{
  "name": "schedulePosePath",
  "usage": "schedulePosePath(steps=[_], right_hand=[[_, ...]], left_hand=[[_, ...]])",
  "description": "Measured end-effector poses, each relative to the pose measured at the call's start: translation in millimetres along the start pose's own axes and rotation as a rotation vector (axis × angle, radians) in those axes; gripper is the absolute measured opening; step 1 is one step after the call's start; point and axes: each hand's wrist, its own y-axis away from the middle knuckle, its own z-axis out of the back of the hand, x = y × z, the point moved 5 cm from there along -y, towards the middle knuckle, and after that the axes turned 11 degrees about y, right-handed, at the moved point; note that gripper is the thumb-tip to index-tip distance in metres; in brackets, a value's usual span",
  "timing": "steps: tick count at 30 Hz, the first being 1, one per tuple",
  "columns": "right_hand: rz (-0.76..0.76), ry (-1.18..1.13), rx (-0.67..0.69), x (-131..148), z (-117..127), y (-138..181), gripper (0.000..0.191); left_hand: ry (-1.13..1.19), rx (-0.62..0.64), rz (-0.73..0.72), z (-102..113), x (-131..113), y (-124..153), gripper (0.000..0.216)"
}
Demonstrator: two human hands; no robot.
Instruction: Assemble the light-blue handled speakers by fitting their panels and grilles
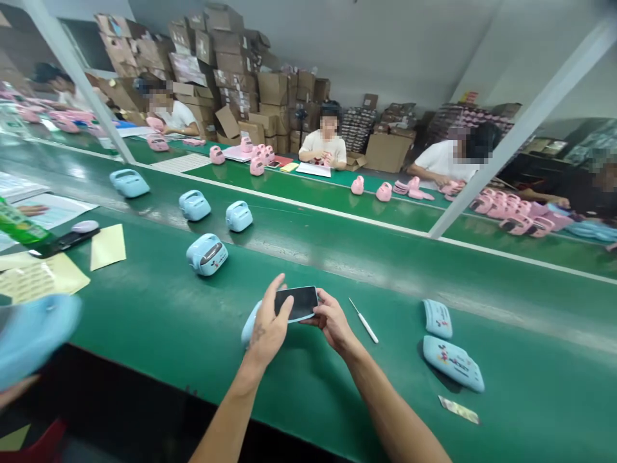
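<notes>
Above the green bench, my two hands hold a light-blue casing piece with a glossy dark panel between them. My left hand grips its left end, the thumb lying on the dark face and the index finger raised. At the right end, my right hand pinches the edge between thumb and fingers. Another light-blue rounded surface shows behind my left hand; whether it joins the panel is hidden. To the right lies a thin tool with a white handle, like a small screwdriver. Two light-blue printed covers rest farther right.
Several light-blue handled devices stand to the left. A small sticker strip lies near right. At left, a neighbour's blurred blue casing, yellow sheets and a green bottle appear. Co-workers sit opposite, beyond a white rail.
</notes>
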Motion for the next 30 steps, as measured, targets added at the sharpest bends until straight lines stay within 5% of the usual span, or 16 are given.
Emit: schedulePosePath(steps=[6, 14, 18, 21, 23, 27, 30], right_hand=[[0.015, 0.116, -0.144, -11.8, 18.6, 13.2, 0.035], [-0.198, -0.245, 0.003, -25.1, 27.3, 44.3, 0.034], [-0.228, -0.457, 0.024, -29.5, 36.0, 62.4, 0.03], [-0.187, -0.618, -0.015, -34.5, 53.8, 73.7, 0.035], [-0.149, -0.667, -0.035, -39.1, 64.1, 78.7, 0.038], [-0.047, -0.665, -0.078, -46.3, 74.4, 80.6, 0.039], [-0.024, -0.67, -0.034, -49.4, 73.1, 78.9, 0.043]], left_hand=[[0.067, 0.067, -0.006, -7.1, 24.2, 0.5, 0.05], [0.03, 0.18, 0.055, -21.1, 2.8, 26.9, 0.049], [-0.018, 0.096, -0.147, 23.5, -15.5, 54.0, 0.044], [0.025, -0.122, -0.182, 83.7, 5.9, 61.6, 0.035], [0.018, -0.13, -0.118, 113.2, 32.3, 55.1, 0.045], [-0.032, 0.206, 0.053, 126.1, 71.1, 28.3, 0.107], [-0.143, 0.461, 0.164, 116.7, 76.4, 8.6, 0.125]])
